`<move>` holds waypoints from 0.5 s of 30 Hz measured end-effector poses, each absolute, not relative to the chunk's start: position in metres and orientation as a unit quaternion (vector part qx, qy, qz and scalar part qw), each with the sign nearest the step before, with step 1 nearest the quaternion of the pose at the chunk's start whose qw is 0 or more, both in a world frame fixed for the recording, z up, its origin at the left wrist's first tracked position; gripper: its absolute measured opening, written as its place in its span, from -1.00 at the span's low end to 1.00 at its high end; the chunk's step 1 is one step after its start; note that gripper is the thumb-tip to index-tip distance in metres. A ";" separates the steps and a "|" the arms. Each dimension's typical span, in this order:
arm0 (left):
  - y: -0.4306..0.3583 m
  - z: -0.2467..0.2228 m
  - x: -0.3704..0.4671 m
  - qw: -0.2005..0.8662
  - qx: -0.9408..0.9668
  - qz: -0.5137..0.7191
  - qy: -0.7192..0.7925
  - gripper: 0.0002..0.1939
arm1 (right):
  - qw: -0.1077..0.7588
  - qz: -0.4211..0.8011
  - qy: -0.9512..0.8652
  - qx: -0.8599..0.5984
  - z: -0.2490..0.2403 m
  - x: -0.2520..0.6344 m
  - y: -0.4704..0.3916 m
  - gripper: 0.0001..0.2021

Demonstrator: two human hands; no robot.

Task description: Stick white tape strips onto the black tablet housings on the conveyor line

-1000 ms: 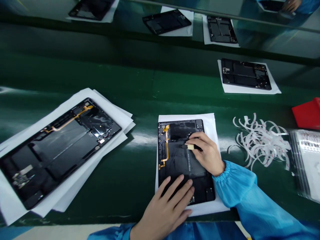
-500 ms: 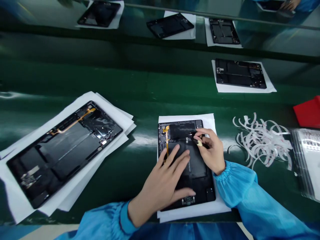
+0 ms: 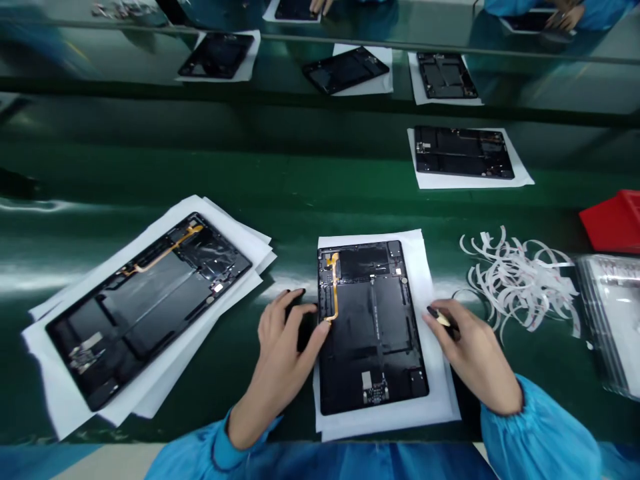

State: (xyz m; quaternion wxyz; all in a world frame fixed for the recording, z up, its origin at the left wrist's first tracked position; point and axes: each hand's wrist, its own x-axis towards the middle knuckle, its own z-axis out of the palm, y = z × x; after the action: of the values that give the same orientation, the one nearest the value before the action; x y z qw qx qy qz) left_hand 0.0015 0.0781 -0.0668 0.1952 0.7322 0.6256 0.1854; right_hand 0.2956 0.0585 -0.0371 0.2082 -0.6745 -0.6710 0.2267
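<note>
An opened black tablet (image 3: pixel 350 347) lies on white paper, its inside facing up, with an orange flex cable (image 3: pixel 335 287) along its upper left. My left hand (image 3: pixel 287 340) is at the tablet's left edge. Its thumb rests on the rim by the cable's lower end and the bent index finger touches the side; the other fingers are off the tablet. My right hand (image 3: pixel 473 347) is just right of the tablet, above the paper. Its fingers are closed on a small cream piece (image 3: pixel 443 319) with a dark end, too small to name.
Another opened tablet (image 3: pixel 150 307) lies on stacked paper at left. A heap of curled white strips (image 3: pixel 523 287), a red bin (image 3: pixel 610 223) and clear plastic trays (image 3: pixel 613 320) stand at right. Further back lies a tablet (image 3: pixel 465 153), with more beyond. Other people's hands (image 3: pixel 565 17) show far off.
My left hand has moved off the tablet's middle to its left edge. My right hand has drawn back from the upper right corner, down and right, with the small piece still in it.
</note>
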 end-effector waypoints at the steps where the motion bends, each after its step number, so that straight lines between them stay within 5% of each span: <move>1: 0.075 -0.068 0.005 0.203 0.729 0.187 0.626 -0.80 | 0.192 0.228 -0.666 -0.684 -0.042 0.295 0.051 -0.75; 7: 0.069 -0.057 0.031 0.266 0.674 0.274 0.632 -0.77 | 0.202 0.221 -0.644 -0.705 -0.062 0.278 0.039 -0.74; 12: 0.075 -0.030 0.040 0.470 0.565 0.307 0.605 -0.72 | 0.251 0.229 -0.622 -0.705 -0.058 0.278 0.038 -0.76; 15: 0.112 -0.015 0.023 0.429 0.539 0.352 0.634 -0.57 | 0.287 0.213 -0.597 -0.718 -0.049 0.291 0.033 -0.77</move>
State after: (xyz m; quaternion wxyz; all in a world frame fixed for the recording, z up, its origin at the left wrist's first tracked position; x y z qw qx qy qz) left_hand 0.0234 0.1119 -0.0150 0.4292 0.5387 0.6338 0.3520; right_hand 0.2910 0.0329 -0.0487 0.2872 -0.7178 -0.5974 0.2131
